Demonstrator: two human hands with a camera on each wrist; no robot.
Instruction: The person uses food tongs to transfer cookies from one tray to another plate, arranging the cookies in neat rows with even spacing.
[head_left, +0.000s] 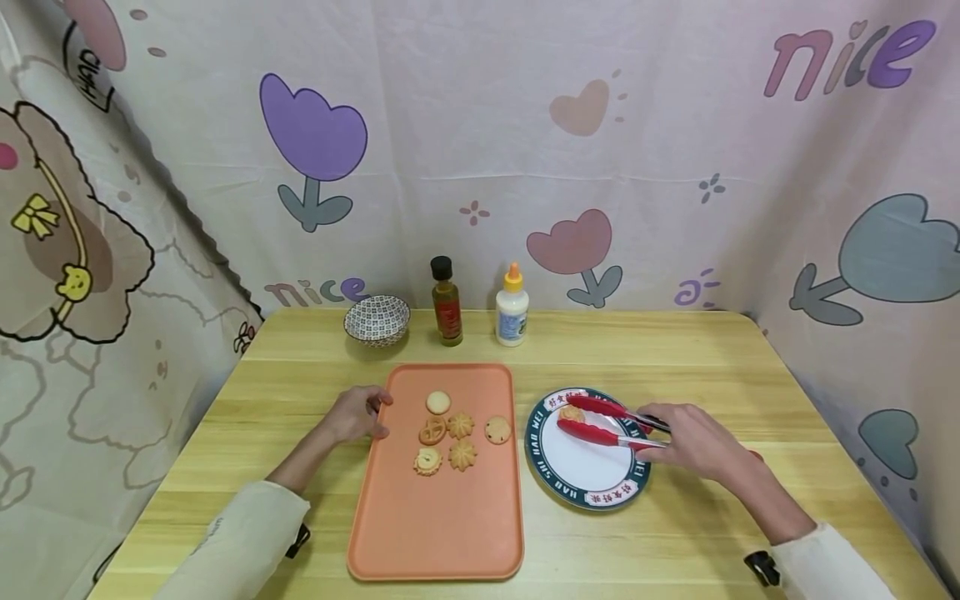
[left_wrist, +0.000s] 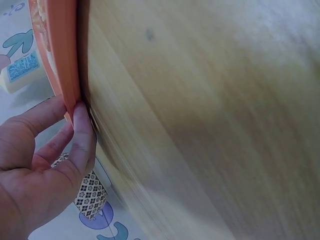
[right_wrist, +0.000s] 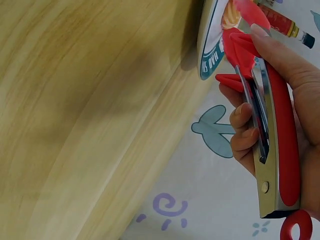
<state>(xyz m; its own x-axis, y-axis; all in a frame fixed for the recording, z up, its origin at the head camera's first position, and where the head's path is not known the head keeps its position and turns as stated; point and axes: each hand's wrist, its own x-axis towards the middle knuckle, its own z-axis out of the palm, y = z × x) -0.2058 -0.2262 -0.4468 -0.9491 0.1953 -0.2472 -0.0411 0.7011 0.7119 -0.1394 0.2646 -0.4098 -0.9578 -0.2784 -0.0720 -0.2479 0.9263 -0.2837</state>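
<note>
My left hand pinches the left rim of an orange tray, thumb and fingers on either side of its edge in the left wrist view. Several cookies lie on the tray, among them a pretzel-shaped cookie and a round cookie. My right hand grips a pair of red-tipped tongs over a white plate with a dark green lettered rim. Between the tong tips is a cookie at the plate's upper left. Whether the tips press on it is hard to tell.
Along the back of the wooden table stand a patterned bowl, a dark bottle with a black cap and a white bottle with a yellow and orange cap. Printed cloth hangs behind and at both sides.
</note>
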